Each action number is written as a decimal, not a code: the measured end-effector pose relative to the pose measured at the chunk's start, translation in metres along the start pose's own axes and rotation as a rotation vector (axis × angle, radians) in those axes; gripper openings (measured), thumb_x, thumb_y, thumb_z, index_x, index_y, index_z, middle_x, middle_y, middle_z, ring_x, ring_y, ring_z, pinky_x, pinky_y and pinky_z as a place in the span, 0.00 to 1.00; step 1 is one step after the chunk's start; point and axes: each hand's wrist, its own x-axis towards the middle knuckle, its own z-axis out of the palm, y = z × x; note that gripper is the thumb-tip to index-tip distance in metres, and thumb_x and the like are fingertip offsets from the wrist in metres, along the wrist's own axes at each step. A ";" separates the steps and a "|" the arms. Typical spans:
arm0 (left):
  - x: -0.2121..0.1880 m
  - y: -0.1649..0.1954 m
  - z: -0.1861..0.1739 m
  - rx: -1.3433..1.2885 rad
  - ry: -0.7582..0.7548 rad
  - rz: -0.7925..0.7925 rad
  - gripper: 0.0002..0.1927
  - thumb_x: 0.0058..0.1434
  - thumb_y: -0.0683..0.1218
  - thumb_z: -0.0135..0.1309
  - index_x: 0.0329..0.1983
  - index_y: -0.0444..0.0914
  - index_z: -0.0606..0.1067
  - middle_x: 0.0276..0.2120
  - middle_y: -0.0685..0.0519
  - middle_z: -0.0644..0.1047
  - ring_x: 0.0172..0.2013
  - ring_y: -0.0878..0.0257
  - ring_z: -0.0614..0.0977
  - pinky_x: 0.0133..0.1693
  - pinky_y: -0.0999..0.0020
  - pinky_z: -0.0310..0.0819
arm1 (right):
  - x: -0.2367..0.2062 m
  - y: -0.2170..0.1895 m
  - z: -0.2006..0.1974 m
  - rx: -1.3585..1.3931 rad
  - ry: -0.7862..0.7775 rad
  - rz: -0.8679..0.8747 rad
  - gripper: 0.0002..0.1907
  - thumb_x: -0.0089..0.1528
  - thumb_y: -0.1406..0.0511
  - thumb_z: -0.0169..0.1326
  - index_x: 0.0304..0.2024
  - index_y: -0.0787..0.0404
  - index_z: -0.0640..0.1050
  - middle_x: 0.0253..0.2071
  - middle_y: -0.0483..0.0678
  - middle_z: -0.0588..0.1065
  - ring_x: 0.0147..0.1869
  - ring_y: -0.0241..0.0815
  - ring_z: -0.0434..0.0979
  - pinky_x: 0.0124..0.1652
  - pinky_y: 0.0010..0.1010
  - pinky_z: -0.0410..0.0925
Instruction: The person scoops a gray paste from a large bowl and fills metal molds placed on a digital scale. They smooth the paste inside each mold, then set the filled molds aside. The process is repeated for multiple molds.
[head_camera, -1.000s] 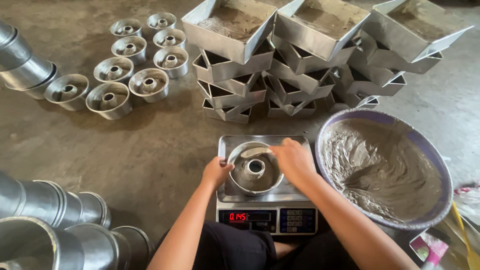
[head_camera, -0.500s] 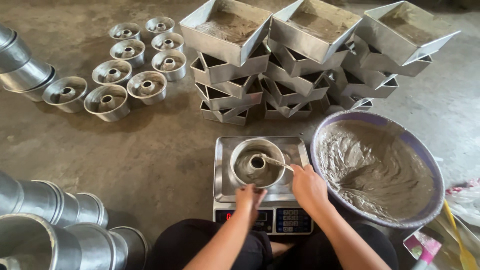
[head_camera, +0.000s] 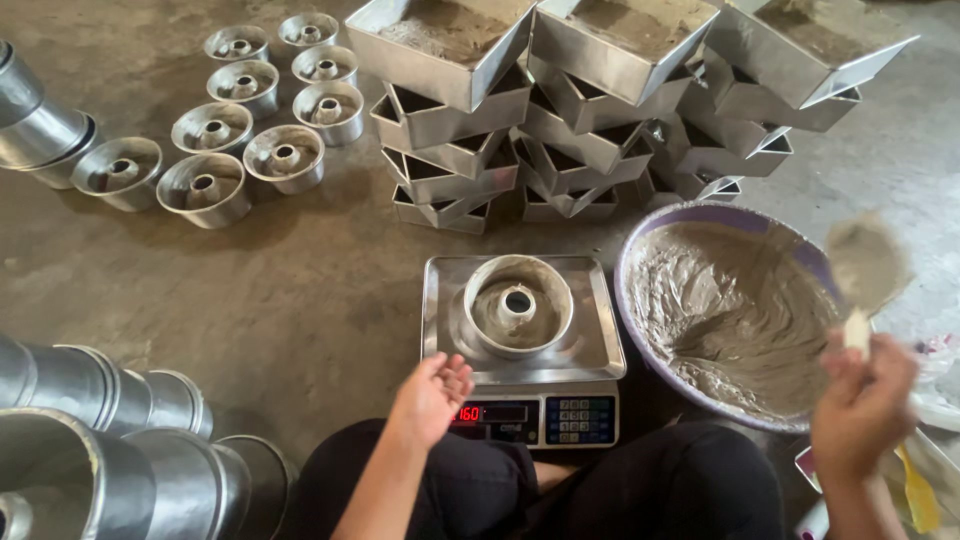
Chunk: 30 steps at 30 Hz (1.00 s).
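While the ring mould (head_camera: 518, 306) of grey batter sat on the digital scale (head_camera: 520, 350), the right hand (head_camera: 862, 405) gripped a batter-coated spatula (head_camera: 862, 268) above the basin (head_camera: 730, 310); the left hand (head_camera: 430, 395) hung open, empty, beside the scale.

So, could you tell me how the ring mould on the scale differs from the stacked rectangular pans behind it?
The ring mould is round with a centre tube; the rectangular pans are straight-sided boxes. The ring mould sits alone on the scale; the rectangular pans are stacked crisscross in tiers. Both are shiny metal and hold grey batter.
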 end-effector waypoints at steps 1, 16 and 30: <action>-0.007 0.010 -0.002 -0.012 0.054 0.029 0.14 0.66 0.48 0.53 0.47 0.35 0.71 0.45 0.50 0.79 0.49 0.56 0.80 0.51 0.59 0.76 | -0.010 0.020 0.005 -0.092 -0.029 0.001 0.12 0.82 0.65 0.45 0.65 0.62 0.74 0.43 0.54 0.78 0.45 0.48 0.81 0.44 0.40 0.74; -0.036 0.020 0.027 0.166 0.036 0.151 0.12 0.64 0.49 0.55 0.49 0.42 0.74 0.46 0.52 0.78 0.39 0.62 0.78 0.37 0.67 0.72 | -0.049 0.072 -0.002 -0.909 -0.821 0.122 0.32 0.68 0.64 0.43 0.71 0.26 0.69 0.50 0.46 0.83 0.53 0.47 0.84 0.49 0.42 0.75; -0.003 0.016 0.045 0.554 0.154 0.204 0.22 0.60 0.49 0.57 0.56 0.42 0.70 0.44 0.55 0.75 0.32 0.66 0.75 0.28 0.71 0.69 | -0.022 0.064 0.003 -0.881 -0.943 0.356 0.23 0.69 0.60 0.47 0.66 0.31 0.75 0.54 0.50 0.82 0.57 0.50 0.82 0.50 0.44 0.74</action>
